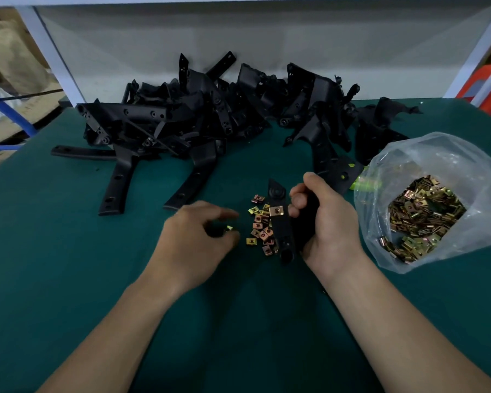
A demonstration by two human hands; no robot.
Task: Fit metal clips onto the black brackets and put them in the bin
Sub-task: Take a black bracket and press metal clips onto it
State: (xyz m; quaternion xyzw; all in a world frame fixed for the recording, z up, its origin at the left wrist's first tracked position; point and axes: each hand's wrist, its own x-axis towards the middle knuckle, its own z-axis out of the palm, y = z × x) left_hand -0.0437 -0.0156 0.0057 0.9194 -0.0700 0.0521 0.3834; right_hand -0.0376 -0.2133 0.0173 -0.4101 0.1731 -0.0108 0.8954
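Thumb and forefinger of left hand [193, 236] pinching one clip [229, 228], just left of the loose clips [260, 225]. Just right of the loose clips, black bracket [284, 235] with one fitted clip [276, 211], gripped by right hand [326, 222], fingers curled round it. Further right, clear bag [442, 154] of clips. Behind the loose clips, bracket pile [210, 117] on green mat [68, 251].

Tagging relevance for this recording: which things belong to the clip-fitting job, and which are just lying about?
Job: held bracket in right hand; fitted clip; loose clips; single clip pinched by left hand; bracket pile; bag of clips.
Lying about: brown sack; blue hose; orange object.
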